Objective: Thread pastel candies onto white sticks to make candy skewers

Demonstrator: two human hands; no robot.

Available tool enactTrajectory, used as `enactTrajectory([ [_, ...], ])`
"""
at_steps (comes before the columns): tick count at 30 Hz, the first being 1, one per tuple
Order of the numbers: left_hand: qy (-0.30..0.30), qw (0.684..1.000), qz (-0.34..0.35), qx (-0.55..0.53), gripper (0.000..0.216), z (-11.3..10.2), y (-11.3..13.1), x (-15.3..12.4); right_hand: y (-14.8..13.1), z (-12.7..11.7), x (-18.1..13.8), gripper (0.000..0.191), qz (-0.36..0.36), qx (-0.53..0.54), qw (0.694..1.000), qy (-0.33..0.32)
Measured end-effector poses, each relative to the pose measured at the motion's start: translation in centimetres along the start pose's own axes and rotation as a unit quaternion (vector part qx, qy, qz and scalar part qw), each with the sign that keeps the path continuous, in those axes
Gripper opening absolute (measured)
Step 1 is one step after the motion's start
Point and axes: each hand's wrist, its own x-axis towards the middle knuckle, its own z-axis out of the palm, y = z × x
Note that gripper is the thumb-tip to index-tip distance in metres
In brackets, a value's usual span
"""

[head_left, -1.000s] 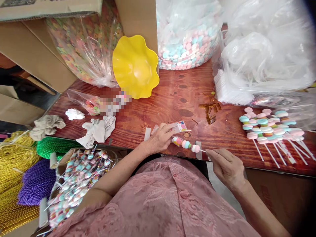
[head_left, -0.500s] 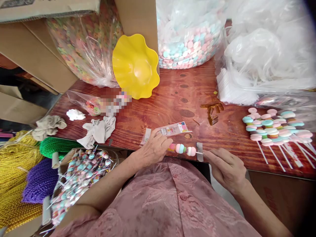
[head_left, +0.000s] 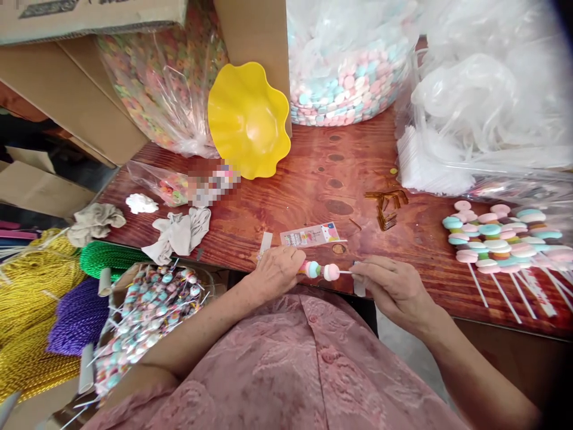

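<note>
A candy skewer point(head_left: 323, 270) with pink and blue pieces on a white stick lies level between my hands at the table's near edge. My left hand point(head_left: 273, 272) is closed round its candy end, where a clear wrapper seems to cover the tip. My right hand point(head_left: 385, 288) pinches the bare stick end. A printed label strip point(head_left: 310, 235) lies flat on the wooden table point(head_left: 322, 179) just beyond my left hand.
Finished candy skewers point(head_left: 496, 239) are piled at the right. A yellow wavy bowl point(head_left: 248, 119), bags of candy point(head_left: 344, 83) and cereal rings point(head_left: 165, 89) stand at the back. Gold twist ties point(head_left: 385, 206), crumpled cloths point(head_left: 181, 233), a basket of wrapped skewers point(head_left: 143, 310) and coloured cord spools point(head_left: 40, 310) at the left.
My left hand has come off the label strip and drawn back to the skewer's candy end. My right hand has slid left along the stick, and the skewer sits nearer me.
</note>
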Motion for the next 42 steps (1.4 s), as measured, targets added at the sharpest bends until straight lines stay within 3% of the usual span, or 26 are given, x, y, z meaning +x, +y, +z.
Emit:
enactTrajectory([
  [4,-0.038,0.999,-0.035,0.003,0.004,0.0,0.6,0.9,0.1,0.7,-0.1,0.026,-0.022,-0.045,0.998,0.041],
  [8,-0.089,0.995,-0.047,-0.004,0.006,-0.4,1.5,1.7,0.0,1.7,-0.7,0.029,-0.062,-0.081,0.994,0.047],
  [13,-0.104,0.994,-0.025,-0.017,0.002,-0.5,2.5,2.3,0.9,1.6,-1.6,0.031,-0.033,-0.062,0.996,0.062],
  [19,-0.07,0.997,-0.014,-0.025,0.025,-1.0,2.1,2.7,2.5,1.5,-2.5,0.033,0.02,0.001,0.998,0.059],
  [27,-0.16,0.984,-0.018,-0.079,0.043,-1.7,1.8,3.3,1.8,2.4,-0.8,0.025,-0.002,-0.01,0.997,0.08],
  [32,-0.118,0.991,-0.006,-0.062,0.056,-1.7,1.2,3.3,1.5,2.8,-0.2,0.013,0.119,0.029,0.992,0.03],
  [42,-0.157,0.984,0.038,-0.072,0.068,-1.5,0.1,3.3,0.8,3.5,0.5,0.025,0.184,0.089,0.968,-0.148],
])
